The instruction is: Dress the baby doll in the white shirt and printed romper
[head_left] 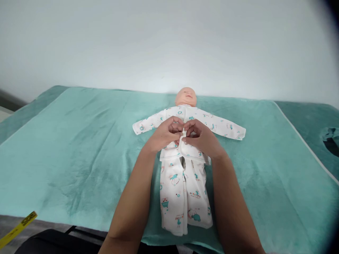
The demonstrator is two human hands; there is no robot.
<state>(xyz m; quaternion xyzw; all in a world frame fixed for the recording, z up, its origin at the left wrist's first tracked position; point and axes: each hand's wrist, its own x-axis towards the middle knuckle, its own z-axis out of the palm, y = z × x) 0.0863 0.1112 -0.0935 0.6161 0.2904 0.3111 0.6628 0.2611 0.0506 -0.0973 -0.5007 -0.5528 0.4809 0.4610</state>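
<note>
A baby doll lies on its back on a teal blanket, head away from me, arms spread. It wears a white printed top and matching trousers. My left hand and my right hand meet over the doll's chest. Both have their fingers curled and pinch the front edges of the top where they close at the middle. The chest of the doll is hidden under my hands.
The blanket covers a padded table that runs to a pale wall behind. A darker teal surface with a hole shows at the right. A yellow tape strip pokes in at the lower left.
</note>
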